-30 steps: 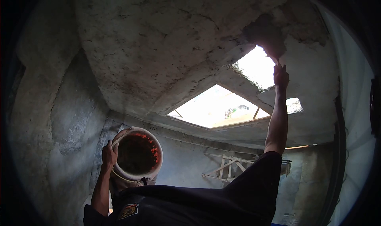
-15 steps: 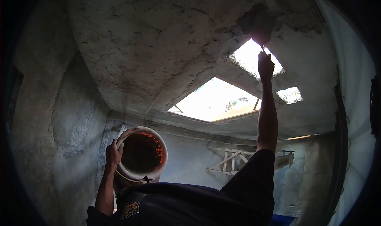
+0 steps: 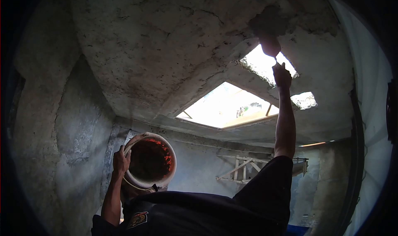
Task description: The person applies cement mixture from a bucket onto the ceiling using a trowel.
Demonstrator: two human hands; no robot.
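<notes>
Left hand [image 3: 121, 160] gripping a bucket [image 3: 173, 164], right hand [image 3: 282, 75] holding a trowel [image 3: 271, 49] up to a ceiling [image 3: 166, 49].
The left hand is clasping the bucket's rim on its left side, with dark contents [image 3: 147, 161] showing inside. The right hand is curling around the trowel's handle, its blade overlapping the edge of a bright hole [image 3: 261, 66] below a dark patch [image 3: 267, 20]; against the glare, whether the blade is touching the ceiling is hard to tell.

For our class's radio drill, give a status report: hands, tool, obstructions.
Left hand gripping bucket. Right hand holding trowel overhead by ceiling opening. Nothing visibly blocking it.
</notes>
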